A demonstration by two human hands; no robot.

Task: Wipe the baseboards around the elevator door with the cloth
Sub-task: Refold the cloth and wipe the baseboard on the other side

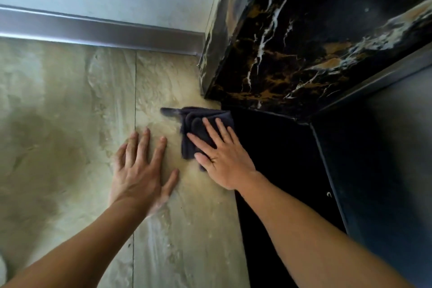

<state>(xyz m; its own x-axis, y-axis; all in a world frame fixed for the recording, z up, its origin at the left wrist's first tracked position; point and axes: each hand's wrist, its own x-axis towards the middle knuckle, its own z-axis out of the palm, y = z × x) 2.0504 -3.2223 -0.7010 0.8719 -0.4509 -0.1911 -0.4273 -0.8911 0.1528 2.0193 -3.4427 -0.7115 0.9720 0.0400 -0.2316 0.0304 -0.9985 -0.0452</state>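
The right hand [224, 159] presses flat, fingers straight, on the dark cloth [201, 128], which lies on the floor [58, 124] at the marble door frame [292, 54]. The left hand [142, 166] rests open beside. Wiping seems under way; next the cloth must probably reach the metal baseboard [100, 31].

Both arms are bare as far as the frame's edge: the left forearm [88, 236] and the right forearm [304, 224] carry no sleeve. The left hand [140, 170] and right hand [224, 159] have short, trimmed nails. The right hand bears 1 small dark mark [213, 159] near its knuckles (too small to identify).
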